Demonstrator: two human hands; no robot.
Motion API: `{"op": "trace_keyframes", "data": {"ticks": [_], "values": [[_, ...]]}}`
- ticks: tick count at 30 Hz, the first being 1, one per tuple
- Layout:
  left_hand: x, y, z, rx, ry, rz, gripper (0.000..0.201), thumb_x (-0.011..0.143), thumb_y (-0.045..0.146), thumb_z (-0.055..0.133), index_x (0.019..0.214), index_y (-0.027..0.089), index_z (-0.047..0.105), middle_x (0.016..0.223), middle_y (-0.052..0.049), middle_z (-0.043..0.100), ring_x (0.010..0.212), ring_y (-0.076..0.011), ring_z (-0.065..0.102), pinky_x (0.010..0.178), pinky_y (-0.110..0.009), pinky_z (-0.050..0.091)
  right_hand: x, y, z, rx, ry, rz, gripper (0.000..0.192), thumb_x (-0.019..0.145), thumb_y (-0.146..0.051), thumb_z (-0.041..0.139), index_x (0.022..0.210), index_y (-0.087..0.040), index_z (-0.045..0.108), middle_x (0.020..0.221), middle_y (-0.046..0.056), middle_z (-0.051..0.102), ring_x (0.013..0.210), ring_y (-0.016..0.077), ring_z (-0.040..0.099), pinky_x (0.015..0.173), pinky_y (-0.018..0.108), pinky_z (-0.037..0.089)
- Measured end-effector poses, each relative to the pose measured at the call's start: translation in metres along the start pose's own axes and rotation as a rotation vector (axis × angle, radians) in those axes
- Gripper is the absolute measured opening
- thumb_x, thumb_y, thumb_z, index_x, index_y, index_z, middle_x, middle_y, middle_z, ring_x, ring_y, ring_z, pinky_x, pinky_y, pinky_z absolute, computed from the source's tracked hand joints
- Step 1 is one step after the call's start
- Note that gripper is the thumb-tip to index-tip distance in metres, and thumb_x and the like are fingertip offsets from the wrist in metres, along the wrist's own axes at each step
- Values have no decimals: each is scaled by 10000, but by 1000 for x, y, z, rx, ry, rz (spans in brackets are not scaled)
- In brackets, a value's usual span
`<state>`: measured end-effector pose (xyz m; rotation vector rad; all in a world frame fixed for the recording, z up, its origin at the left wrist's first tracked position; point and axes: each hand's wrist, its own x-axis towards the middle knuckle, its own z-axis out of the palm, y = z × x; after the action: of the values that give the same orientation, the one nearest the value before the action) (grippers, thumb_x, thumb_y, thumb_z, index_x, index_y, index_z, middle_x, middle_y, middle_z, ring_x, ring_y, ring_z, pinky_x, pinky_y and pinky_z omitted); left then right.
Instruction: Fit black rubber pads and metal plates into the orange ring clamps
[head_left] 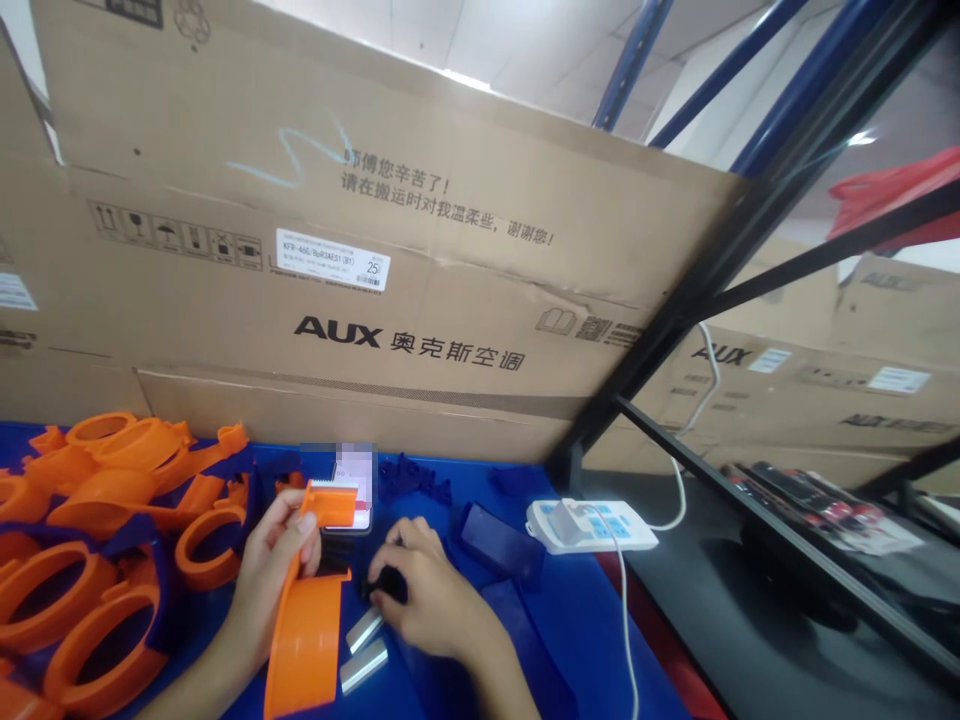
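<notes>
While left hand (pixel 274 560) grips curved orange plastic shell (pixel 307 640)

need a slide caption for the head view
Left hand holds an orange tape dispenser; right hand grips a small black part.

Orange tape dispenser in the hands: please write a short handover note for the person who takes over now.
Left hand: holds the orange tape dispenser upright over the blue table, fingers near its top.
Right hand: closed on a small black part, close beside the dispenser.
Nearby: two metal blades lie on the table below the hands; a pile of orange dispenser shells at the left; dark blue parts behind; a white power strip at the right.
Done: cannot tell how far this dispenser is assembled.
Left: black part not yet seated; both blades lie loose.
</notes>
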<state>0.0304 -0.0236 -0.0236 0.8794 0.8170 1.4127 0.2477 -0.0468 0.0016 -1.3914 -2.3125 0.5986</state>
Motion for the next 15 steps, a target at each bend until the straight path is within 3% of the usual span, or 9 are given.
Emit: {"op": "trace_keyframes", "data": {"ticks": [5,9,15], "values": [[2,-4,-3,10,13,-14,247,880,441,737,960,243,615,570,85,482,500,-95,402,491,-199,359,3,-7,6,-58,-28,-4,152,899,-116,652,946,-250,706,1091,32,555,1070,234,488,977,387,357],[0,-4,-3,15,9,-14,244,880,437,738,962,243,615,567,91,470,495,-93,392,490,-197,358,0,-9,4,-46,-67,-32,135,853,-142,694,926,-252,722,1143,37,518,1106,246,469,974,388,347],[-1,-2,-1,26,-1,-16,240,889,439,727,967,242,614,568,91,472,500,-94,393,494,-196,358,-10,-5,5,-79,-121,64,322,752,-232,816,1056,-300,734,1238,58,460,1196,310,429,1043,496,293]]}}
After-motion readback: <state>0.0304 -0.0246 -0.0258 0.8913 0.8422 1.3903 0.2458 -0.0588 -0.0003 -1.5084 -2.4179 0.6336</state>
